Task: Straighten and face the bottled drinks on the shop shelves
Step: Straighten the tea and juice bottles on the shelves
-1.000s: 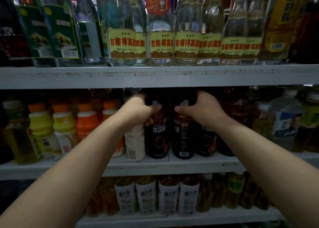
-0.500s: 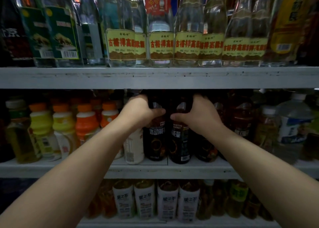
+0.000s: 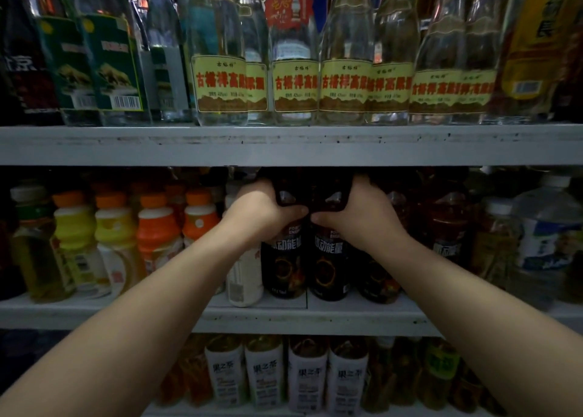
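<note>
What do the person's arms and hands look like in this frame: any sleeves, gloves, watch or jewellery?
Both forearms are bare as far as the frame shows: no sleeve edge appears on either. The left hand and right hand are ungloved. No watch, bracelet or ring is visible at the wrists or on the parts of the fingers that show, though the dim light and the curled fingers hide some of them.

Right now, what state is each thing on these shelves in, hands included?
Left hand: closed around the left dark bottle's neck.
Right hand: closed around the right dark bottle's neck.
Left dark bottle: upright, label forward.
Right dark bottle: upright, label forward.
Orange-capped juice bottles: upright, capped.
Clear glass bottles: upright, yellow labels forward.
</note>
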